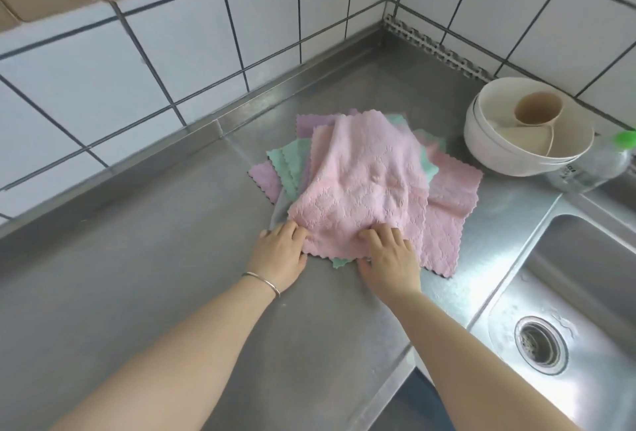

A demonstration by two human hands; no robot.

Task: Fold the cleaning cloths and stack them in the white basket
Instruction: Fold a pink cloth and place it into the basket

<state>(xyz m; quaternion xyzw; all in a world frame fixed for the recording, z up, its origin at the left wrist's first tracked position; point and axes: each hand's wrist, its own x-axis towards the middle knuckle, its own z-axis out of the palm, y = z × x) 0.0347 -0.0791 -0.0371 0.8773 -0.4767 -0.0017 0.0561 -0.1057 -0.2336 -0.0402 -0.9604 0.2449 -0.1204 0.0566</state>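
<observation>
Both forearms reached toward 12 o'clock across the steel bench (137, 258). The left hand (280, 251) and right hand (389, 255) each pinched the near edge of the top pink cloth (361, 183), draped over the loose pile. Soft, light, limp: best held by its corners. No basket was in view.

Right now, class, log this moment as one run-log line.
stage: first fold | left hand: pinching top pink cloth | right hand: pinching same cloth | pile: unfolded | basket: unseen
</observation>
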